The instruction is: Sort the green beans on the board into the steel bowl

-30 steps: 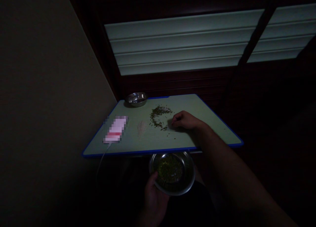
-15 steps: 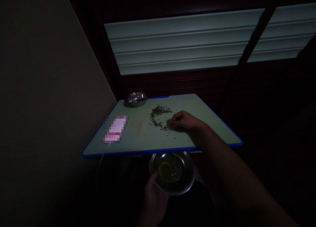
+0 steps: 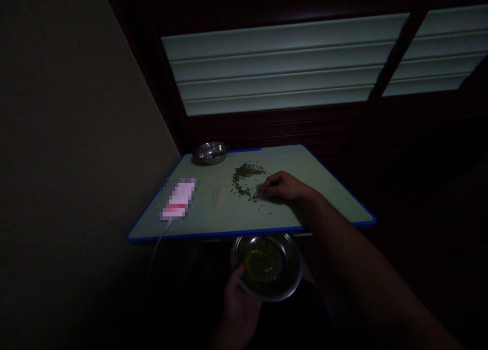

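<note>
My left hand [image 3: 238,301] grips the near rim of a steel bowl [image 3: 292,284] half full of small green grains, held just below the front edge of a pale green table [image 3: 328,187] with a blue border. My right hand [image 3: 284,185] rests on the tabletop with its fingers curled and pinched together at the right side of a loose scatter of green grains [image 3: 246,180]. What the fingertips hold is too small to make out in the dim light.
A second small steel bowl [image 3: 211,152] stands at the table's far left corner. A phone [image 3: 178,199] with a white cable lies at the left edge. A small pale heap [image 3: 218,197] lies between phone and grains. A wall runs along the left, shuttered windows behind.
My right hand has crept slightly left along the edge of the scattered grains. The left hand and its bowl have stayed put.
</note>
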Motion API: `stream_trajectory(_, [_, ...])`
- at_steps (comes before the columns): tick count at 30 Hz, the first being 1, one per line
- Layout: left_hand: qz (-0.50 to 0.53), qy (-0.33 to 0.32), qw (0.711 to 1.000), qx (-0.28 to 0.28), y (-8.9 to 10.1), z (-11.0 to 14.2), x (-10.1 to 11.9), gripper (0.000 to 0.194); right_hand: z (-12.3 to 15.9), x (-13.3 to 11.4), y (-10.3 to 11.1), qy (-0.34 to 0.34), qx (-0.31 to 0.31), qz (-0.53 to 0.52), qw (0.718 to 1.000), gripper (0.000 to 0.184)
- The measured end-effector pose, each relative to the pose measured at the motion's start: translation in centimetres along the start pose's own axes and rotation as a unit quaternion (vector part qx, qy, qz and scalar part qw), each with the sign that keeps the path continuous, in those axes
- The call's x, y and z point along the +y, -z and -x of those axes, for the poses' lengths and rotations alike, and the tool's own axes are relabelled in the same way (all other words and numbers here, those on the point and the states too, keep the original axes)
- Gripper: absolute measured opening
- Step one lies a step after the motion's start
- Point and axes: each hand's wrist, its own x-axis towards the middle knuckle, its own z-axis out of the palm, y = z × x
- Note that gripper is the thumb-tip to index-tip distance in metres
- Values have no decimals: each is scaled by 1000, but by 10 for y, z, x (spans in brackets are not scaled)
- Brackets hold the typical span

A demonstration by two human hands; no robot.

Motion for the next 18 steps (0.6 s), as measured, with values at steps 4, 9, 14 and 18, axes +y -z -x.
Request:
stream_trajectory(4, [3,-1,1000,-7,2,-2,0,30,0,-1,-1,2,1,-2,1000,25])
stream_trajectory(9, [6,2,1000,-7,1,-4,0,32,1,-3,-3,-4,-22,-12,1000,25])
stream_trajectory(14, [3,-3,1000,12,-2,0,0,35,0,-3,-4,14,-2,-20,1000,27])
stream_trajectory(18, [3,4,1000,9,-1,0,0,35,-2,-1,-6,32,5,-14,999,27])
